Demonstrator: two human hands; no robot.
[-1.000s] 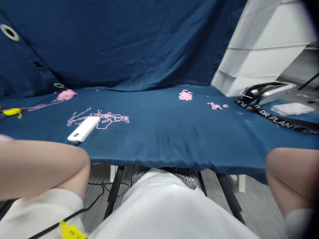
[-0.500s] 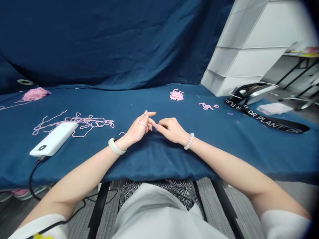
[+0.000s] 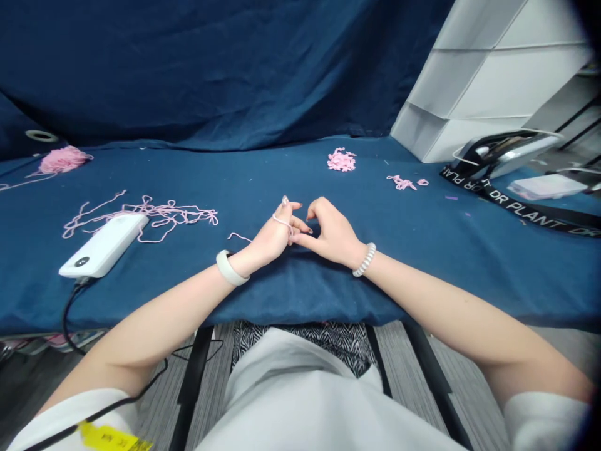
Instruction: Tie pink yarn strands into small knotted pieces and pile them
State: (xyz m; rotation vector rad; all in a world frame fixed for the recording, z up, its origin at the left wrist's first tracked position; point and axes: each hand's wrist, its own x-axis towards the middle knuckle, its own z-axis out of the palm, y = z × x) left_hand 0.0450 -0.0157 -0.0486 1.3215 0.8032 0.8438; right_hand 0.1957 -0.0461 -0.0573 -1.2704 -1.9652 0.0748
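Observation:
A thin pink yarn loop (image 3: 282, 220) is wound around the fingers of my left hand (image 3: 270, 238), and a short strand (image 3: 239, 237) trails on the cloth beside that hand. My right hand (image 3: 331, 237) sits just to the right, its curled fingers close to my left fingertips and holding nothing I can see. Farther left, a loose tangle of pink yarn (image 3: 181, 214) lies partly under a white power bank (image 3: 103, 245). A pink yarn ball (image 3: 63, 160) sits at the far left, and a small heap of pink yarn pieces (image 3: 341, 160) lies ahead.
A dark blue cloth (image 3: 422, 294) covers the table, with a matching backdrop behind it. White shelving (image 3: 483, 81) stands at the back right. Near it lie a black "DR PLANT" lanyard (image 3: 526, 210), a silver device (image 3: 507, 153), a flat clear box (image 3: 547, 186), and pink yarn bits (image 3: 402, 183).
Both hands have come in from the table's near edge to the middle. Since half a second ago, my right hand has drawn slightly away from my left fingers, and the yarn stays on them.

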